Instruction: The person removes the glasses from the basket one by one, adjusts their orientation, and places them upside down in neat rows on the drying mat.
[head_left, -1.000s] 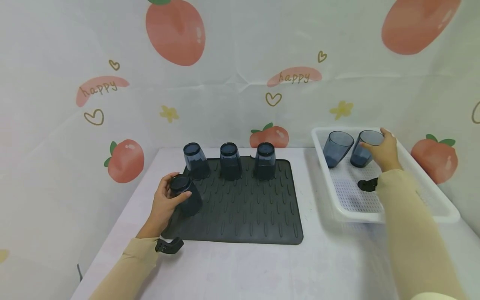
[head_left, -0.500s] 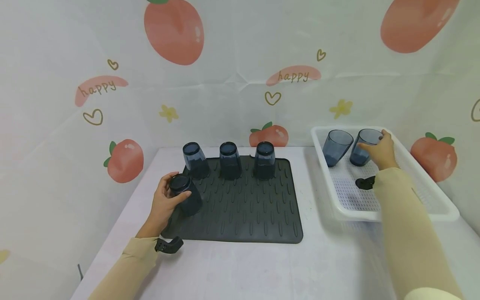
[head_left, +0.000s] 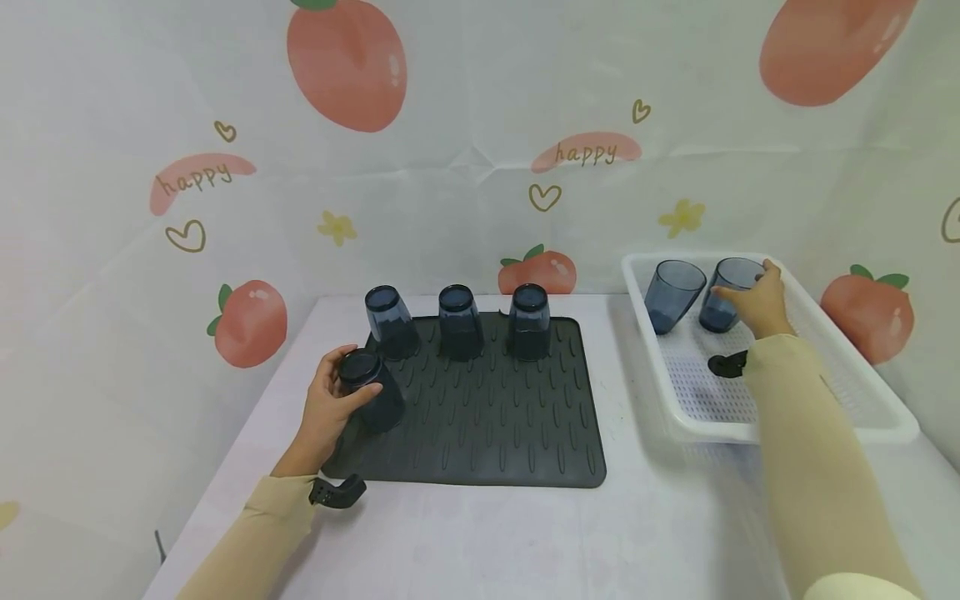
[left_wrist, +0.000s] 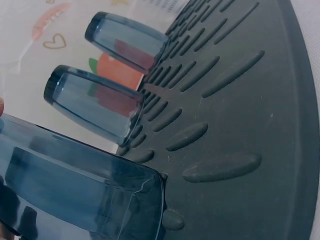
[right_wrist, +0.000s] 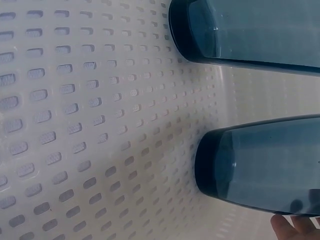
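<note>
My left hand (head_left: 324, 412) grips an upside-down blue glass (head_left: 381, 404) at the left side of the dark ribbed drying mat (head_left: 487, 433). In the left wrist view that glass (left_wrist: 85, 185) stands with its rim at the mat, and only bits of my fingers show. Over in the white basket (head_left: 660, 400), my right hand (head_left: 767, 307) holds an upright blue glass (head_left: 720, 312), thumb on the near side and fingers behind. The right wrist view has fingertips against this glass (right_wrist: 260, 165). Beside it another blue glass (head_left: 672, 300) leans in the basket.
Three upside-down glasses stand in a row along the mat's back edge: a left one (head_left: 393, 325), a middle one (head_left: 461, 325) and a right one (head_left: 530, 325). A fruit-printed cloth (head_left: 450, 208) hangs behind the white table (head_left: 480, 542).
My right hand and forearm have shifted very slightly left at the glass in the basket. The left hand keeps its grip on its glass in the same place.
</note>
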